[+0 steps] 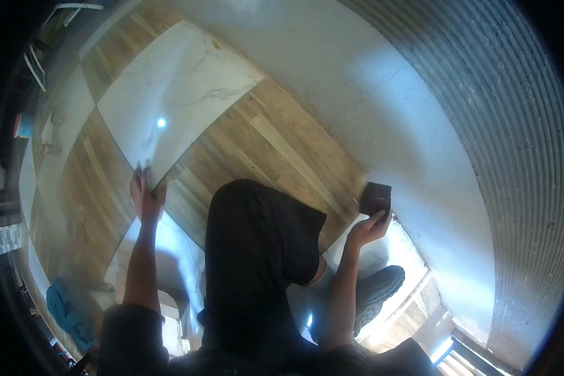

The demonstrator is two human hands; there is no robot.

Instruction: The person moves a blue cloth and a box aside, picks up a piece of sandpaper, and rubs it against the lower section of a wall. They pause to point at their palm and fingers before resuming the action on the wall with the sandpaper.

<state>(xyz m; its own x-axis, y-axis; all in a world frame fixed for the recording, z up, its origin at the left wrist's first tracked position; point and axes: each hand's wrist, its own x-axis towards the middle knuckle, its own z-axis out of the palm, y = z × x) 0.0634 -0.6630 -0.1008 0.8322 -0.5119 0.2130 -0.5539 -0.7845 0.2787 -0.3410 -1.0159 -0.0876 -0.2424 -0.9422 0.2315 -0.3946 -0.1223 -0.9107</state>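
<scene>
On the floor, my left hand (147, 194) rests with its fingers apart at the corner where a white marbled tile (188, 81) and a wood-patterned tile (257, 150) meet. Nothing shows in it. My right hand (368, 230) grips a dark square block (375, 199) by its lower edge. The block is close to the right corner of the wood-patterned tile, beside the wall base; whether it touches the tile or wall I cannot tell.
My bent knee (244, 213) is between my hands, and a dark shoe (379, 291) lies below the right one. A pale wall (357, 94) borders the tiles. Blue cloth (69, 313) lies at lower left, and a small tub (24, 125) stands at far left.
</scene>
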